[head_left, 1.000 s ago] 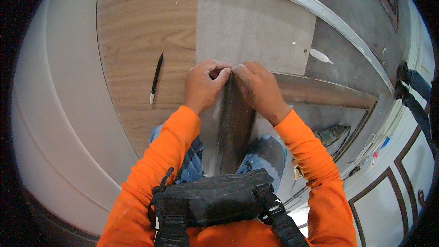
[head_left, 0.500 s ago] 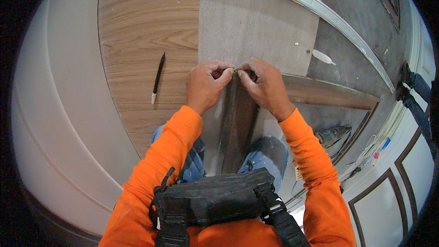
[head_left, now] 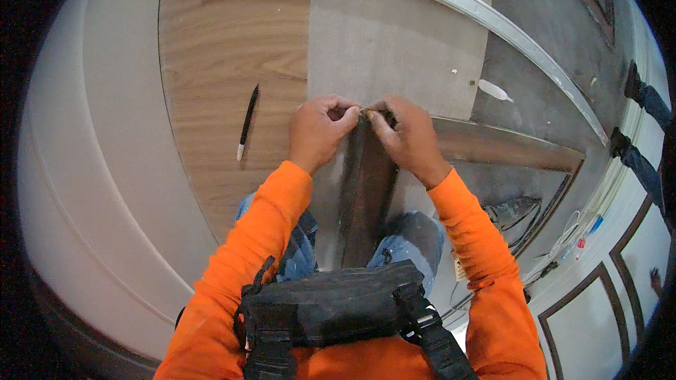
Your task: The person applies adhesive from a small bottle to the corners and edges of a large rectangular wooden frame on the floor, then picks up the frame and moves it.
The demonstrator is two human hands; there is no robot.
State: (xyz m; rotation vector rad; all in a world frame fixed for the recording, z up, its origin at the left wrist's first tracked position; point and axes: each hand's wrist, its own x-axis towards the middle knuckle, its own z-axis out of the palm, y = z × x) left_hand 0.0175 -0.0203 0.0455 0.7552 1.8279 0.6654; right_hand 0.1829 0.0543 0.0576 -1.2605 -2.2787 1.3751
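The right hand (head_left: 406, 134) has turned within the last second, its thumb now showing, so the work seems to be fine two-handed fingering: its grip and that of the left hand (head_left: 315, 134) are pinched closed on a small piece (head_left: 363, 110), too tiny to identify, by the brown rail (head_left: 367, 200).

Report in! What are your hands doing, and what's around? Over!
Left hand and right hand pinching a tiny greyish piece, too small to identify. Long dark brown strip below them in view. Slim black-and-white pen off left, untouched.
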